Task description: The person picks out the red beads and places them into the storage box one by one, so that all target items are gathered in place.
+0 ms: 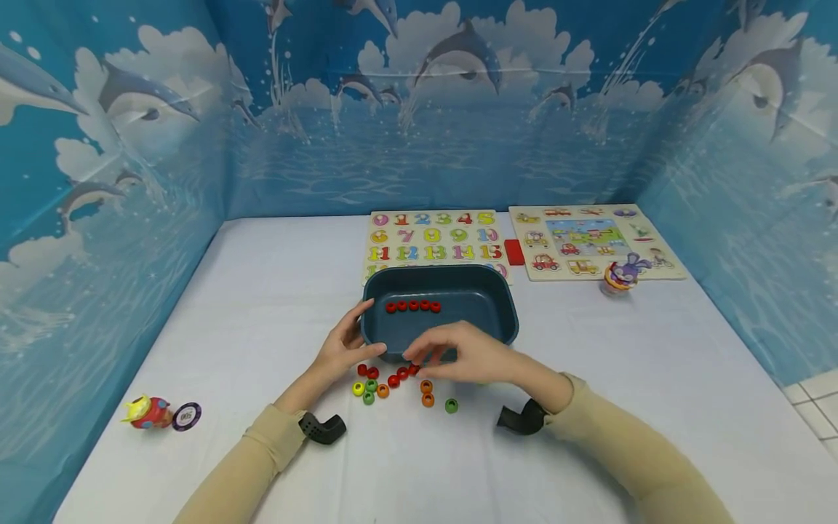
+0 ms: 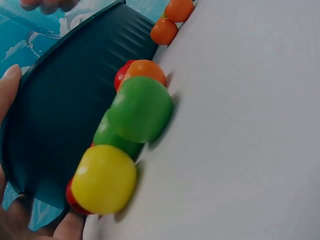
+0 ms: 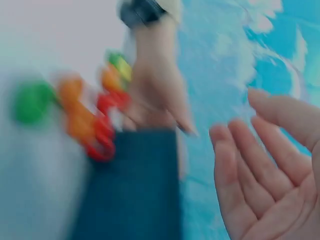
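A dark teal plastic tray (image 1: 471,313) stands on the white-covered table, with a row of several red beads (image 1: 414,306) inside it. My left hand (image 1: 347,346) holds the tray's left front corner, thumb at the front rim and fingers along the left side. Over the front rim hovers my right hand (image 1: 468,353), fingers loosely bent; the right wrist view shows nothing in its grasp. Before the tray lie loose red beads (image 1: 393,381), orange beads (image 1: 427,386), green beads (image 1: 452,405) and one yellow bead (image 2: 103,179). The right wrist view is blurred.
Behind the tray lies a number puzzle board (image 1: 432,236), partly covered by it. A vehicle puzzle board (image 1: 589,244), a red block (image 1: 513,252) and a purple rabbit figure (image 1: 622,275) are at the back right. A red toy figure (image 1: 152,413) and round chip (image 1: 187,416) lie at left.
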The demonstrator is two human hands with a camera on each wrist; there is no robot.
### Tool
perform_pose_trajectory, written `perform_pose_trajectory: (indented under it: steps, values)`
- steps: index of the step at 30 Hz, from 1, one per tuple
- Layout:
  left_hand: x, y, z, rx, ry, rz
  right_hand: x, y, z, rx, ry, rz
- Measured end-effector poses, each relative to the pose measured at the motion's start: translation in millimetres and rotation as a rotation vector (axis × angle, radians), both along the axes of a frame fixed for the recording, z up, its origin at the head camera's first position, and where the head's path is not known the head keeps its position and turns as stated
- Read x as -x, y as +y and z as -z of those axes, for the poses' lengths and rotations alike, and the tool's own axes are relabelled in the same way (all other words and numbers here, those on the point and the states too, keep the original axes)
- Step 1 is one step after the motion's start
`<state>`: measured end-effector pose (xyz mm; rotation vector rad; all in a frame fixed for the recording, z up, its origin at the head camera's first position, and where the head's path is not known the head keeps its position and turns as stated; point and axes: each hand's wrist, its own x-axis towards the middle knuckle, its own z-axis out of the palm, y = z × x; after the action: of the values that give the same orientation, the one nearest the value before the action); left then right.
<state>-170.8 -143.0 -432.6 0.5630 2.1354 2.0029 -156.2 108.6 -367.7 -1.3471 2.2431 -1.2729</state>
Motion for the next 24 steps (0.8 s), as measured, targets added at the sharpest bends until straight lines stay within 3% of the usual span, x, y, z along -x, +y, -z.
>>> perform_pose_trajectory:
  steps: [6, 11, 24]
  values:
    - [0.4, -0.5, 0.8, -0.007, 0.005, 0.010, -21.2, -6.3, 36.9, -0.147, 0.093, 0.123]
    - [0.1, 0.3, -0.2, -0.001, 0.012, 0.016, -26.7, -8.7, 52.6, -0.250, 0.208, 0.233]
    - [-0.9, 0.6, -2.1, 0.013, 0.001, -0.002, -28.3, -15.2, 71.0, -0.186, 0.191, 0.316]
